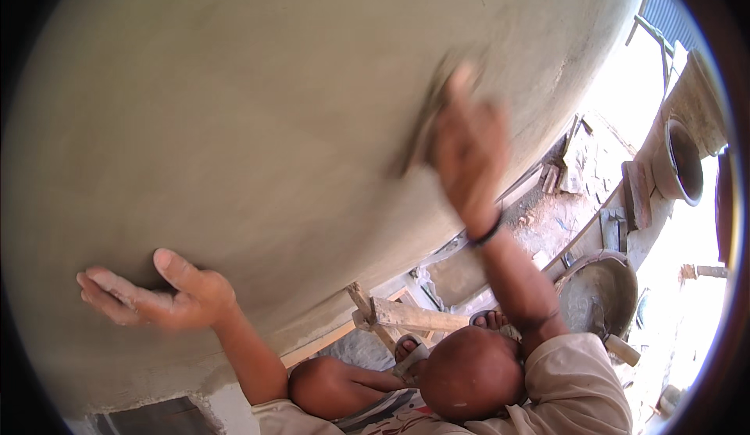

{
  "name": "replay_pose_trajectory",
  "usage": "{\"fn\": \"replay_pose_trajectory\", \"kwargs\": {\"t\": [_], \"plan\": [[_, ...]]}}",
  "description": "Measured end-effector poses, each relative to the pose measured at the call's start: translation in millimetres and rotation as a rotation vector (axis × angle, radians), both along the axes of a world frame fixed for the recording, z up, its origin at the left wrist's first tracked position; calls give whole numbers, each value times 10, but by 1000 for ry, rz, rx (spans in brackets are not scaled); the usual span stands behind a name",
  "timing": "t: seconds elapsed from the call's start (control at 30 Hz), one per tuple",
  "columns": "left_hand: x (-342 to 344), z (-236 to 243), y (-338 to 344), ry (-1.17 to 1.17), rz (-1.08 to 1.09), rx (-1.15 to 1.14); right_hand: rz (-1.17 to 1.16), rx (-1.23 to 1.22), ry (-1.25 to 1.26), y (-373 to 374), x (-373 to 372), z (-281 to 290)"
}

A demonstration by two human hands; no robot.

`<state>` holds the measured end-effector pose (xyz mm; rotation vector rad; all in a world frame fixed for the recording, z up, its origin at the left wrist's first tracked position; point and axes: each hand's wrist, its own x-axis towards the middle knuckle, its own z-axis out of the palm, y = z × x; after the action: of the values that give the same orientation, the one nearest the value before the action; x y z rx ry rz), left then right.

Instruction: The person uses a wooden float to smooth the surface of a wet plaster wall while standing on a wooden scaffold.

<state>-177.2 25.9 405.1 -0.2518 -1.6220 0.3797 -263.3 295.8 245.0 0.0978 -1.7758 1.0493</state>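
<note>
Evidently the right hand (473, 150) clasps a plastering trowel (424, 126), slanted lengthwise near the right edge of the curved wall (258, 123); left hand (168, 292) uncurled, empty.

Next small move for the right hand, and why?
Perhaps one light sweep of the thin brownish tool along the smooth grey-brown wall: the blurred right hand holds it at the surface, while the open left hand holds nothing.

On your right, a pale grey ledge (655, 216) is carrying a round bowl (665, 171) and, just beside it, a brown block (637, 194). A wide grey basin (603, 277) is sitting at its nearer end, its direct support being hard to tell. Below you, the ground (533, 224) is holding scattered rubble (551, 179).
</note>
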Motion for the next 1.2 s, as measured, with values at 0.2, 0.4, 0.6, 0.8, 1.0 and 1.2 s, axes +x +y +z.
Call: {"fn": "replay_pose_trajectory", "kwargs": {"t": [0.2, 0.4, 0.6, 0.8, 1.0, 1.2], "plan": [[-54, 28, 3, -1, -98, -50, 173, 231, -60, -295, 437, -128], [24, -36, -16, -36, -82, -65, 124, 177, -53, -143, 246, 288], [5, -29, -116, -38, -99, -142, 136, 270, -152, -215, 437, -576], [-31, -38, -212, -23, -125, -226, 7, 251, -31, -40, 134, 54], [37, -24, -181, -86, -46, -190, -233, 684, 457, 1179, -671, 2078], [89, -91, -220, -94, -8, -166, 16, 347, 328, 300, -301, 1610]]}}
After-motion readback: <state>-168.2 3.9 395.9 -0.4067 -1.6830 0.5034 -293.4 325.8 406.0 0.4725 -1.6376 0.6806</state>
